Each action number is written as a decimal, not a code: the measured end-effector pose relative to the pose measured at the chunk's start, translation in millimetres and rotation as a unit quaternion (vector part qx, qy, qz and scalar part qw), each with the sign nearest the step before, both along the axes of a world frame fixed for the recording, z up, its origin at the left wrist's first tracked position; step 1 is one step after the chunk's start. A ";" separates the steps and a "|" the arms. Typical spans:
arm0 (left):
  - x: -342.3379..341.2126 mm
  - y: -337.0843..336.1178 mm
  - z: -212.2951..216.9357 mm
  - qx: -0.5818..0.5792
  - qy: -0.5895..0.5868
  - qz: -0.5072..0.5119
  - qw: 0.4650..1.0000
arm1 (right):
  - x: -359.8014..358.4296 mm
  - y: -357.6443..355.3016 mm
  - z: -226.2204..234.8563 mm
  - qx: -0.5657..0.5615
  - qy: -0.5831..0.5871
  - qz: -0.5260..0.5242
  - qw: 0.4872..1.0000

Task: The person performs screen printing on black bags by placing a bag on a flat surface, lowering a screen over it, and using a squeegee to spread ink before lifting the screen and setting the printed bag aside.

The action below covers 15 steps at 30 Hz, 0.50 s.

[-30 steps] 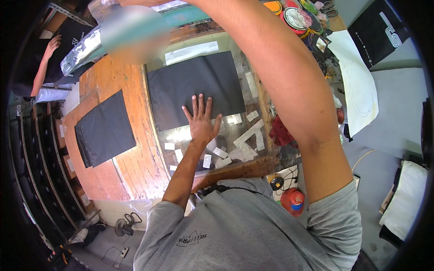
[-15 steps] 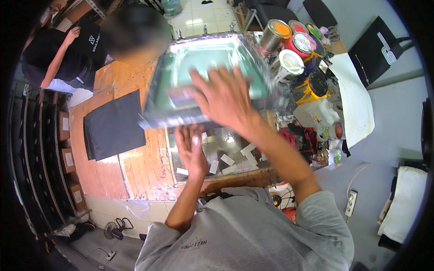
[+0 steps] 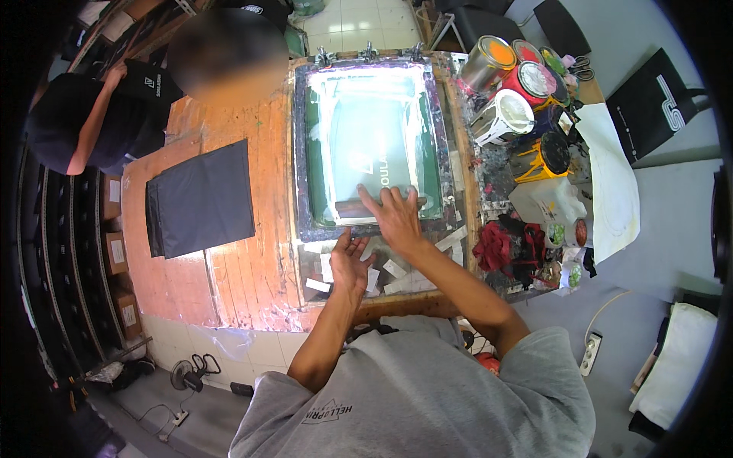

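Observation:
A screen-printing frame [image 3: 302,153] with green mesh and white ink streaks lies in front of me, clamped along its far edge. Across the near end of its mesh rests a squeegee [image 3: 356,209] with a dark edge. My right hand [image 3: 398,221] grips the squeegee from above, fingers spread over it. Palm up, my left hand [image 3: 350,267] is at the frame's near edge; its fingertips meet the rim and its thumb stands apart. Beneath the frame, a glossy board [image 3: 359,294] carries several white paper strips.
Black fabric pieces [image 3: 202,202] lie stacked on the wooden table [image 3: 259,282] at left. Open ink cans [image 3: 489,61], a white ink tub [image 3: 504,118] and a red cloth [image 3: 496,244] crowd the right side. Another person [image 3: 99,114] stands at the far left beside shelving.
The frame's near side, tilted and blurred before, now lies lower and sharp. My right hand has come down and nearer to me with the squeegee. My left hand has shifted slightly right.

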State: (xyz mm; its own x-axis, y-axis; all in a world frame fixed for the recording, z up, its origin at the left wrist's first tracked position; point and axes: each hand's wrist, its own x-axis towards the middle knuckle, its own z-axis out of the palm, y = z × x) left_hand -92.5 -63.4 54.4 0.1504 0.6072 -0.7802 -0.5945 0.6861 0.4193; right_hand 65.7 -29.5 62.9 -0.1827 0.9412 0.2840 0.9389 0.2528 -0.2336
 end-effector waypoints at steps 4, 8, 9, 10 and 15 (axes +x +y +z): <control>1.7 2.3 5.3 -0.005 0.002 -0.024 1.000 | 11.3 43.7 -17.4 0.032 0.020 -0.009 0.999; 5.2 4.2 8.8 -0.030 0.034 -0.020 0.999 | 28.3 122.2 -21.0 0.050 -0.020 -0.029 0.998; 5.5 4.4 9.5 -0.035 0.037 -0.018 0.999 | 32.3 144.2 -21.6 0.072 -0.022 -0.038 0.996; 5.8 4.3 9.9 -0.042 0.045 -0.007 0.998 | 36.8 165.5 -22.4 0.041 -0.030 -0.048 0.998; 2.8 2.2 7.5 -0.042 0.054 0.011 0.998 | 57.3 239.0 -21.6 0.040 -0.055 -0.047 0.997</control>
